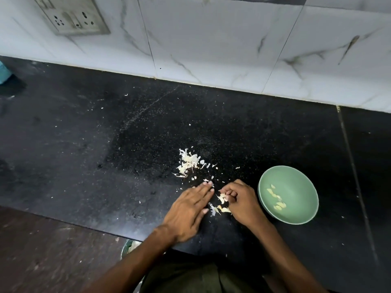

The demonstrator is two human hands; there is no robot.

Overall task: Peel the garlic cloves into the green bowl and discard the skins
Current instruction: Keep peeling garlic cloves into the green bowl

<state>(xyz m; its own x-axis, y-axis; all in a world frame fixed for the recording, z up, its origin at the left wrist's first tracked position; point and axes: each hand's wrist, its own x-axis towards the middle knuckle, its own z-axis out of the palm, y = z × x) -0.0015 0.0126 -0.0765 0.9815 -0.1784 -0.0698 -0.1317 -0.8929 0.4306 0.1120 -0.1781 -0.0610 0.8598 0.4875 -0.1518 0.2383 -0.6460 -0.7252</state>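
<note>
The green bowl [288,194] stands on the black counter at the right and holds several peeled garlic cloves [276,199]. A heap of white garlic skins [189,162] lies on the counter beyond my hands. More skins [220,207] lie between my hands. My left hand [188,210] lies flat on the counter with straight fingers, its tips by loose skin bits. My right hand [241,203] has curled fingers that pinch garlic skins, just left of the bowl.
The counter's front edge [84,226] runs below my left hand, with brown floor beyond it. A round container [129,247] shows below that edge by my left forearm. A tiled wall with a socket plate [72,15] backs the counter. A teal object [4,71] sits far left.
</note>
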